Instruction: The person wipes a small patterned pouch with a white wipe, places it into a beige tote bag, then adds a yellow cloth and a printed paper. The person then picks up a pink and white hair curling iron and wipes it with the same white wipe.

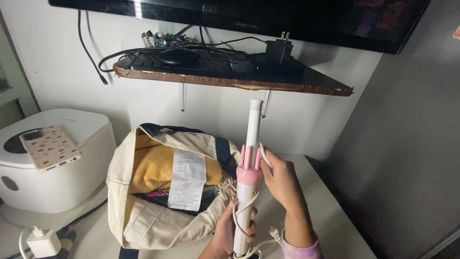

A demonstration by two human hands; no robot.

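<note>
A white and pink hair curling wand [251, 144] stands upright in front of me. My left hand [226, 234] grips its white handle near the bottom. My right hand [280, 180] holds the white power cord [264, 156] beside the pink collar, and the cord loops around the handle. The cord's plug [274, 232] hangs low between my wrists. An open cream canvas bag [158, 211] lies just left of the wand, with a yellow cloth [148, 168] and a long paper receipt [188, 180] inside.
A white rice cooker [52, 177] stands at the left with a patterned phone [49, 147] on its lid. A white charger block [40, 241] lies at the lower left. A wooden shelf [230, 79] above holds a keyboard, mouse and adapter under a dark screen [287, 19].
</note>
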